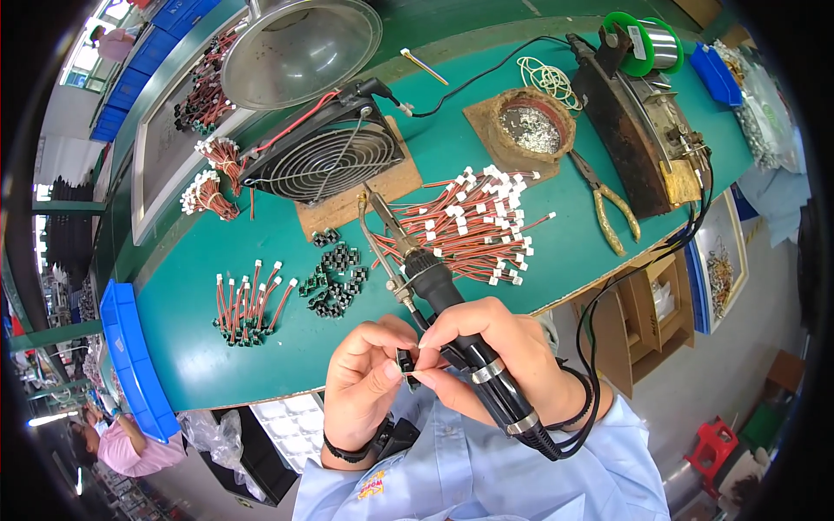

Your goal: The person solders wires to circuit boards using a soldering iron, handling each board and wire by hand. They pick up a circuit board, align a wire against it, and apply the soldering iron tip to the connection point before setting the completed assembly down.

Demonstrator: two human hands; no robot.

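Just in front of my chest, my left hand (358,375) pinches a small circuit board with a black part on it (405,361). My right hand (512,352) is wrapped round a soldering iron with a solder feed tube (441,285); its tip points away from me, over the mat. The right fingertips meet the left ones at the board, where a short reddish wire partly shows. Beyond my hands lies a heap of red-and-black wires with white connectors (473,227). Left of it are loose small black-and-green boards (334,282) and a group of boards with wires attached (250,304).
A black fan (330,156) stands at the back on a board, near a metal hood (300,52). To the right are a round pot with silvery bits (530,130), pliers (604,201), a soldering stand (630,130) and a solder spool (647,45). A blue tray (135,365) edges the left side.
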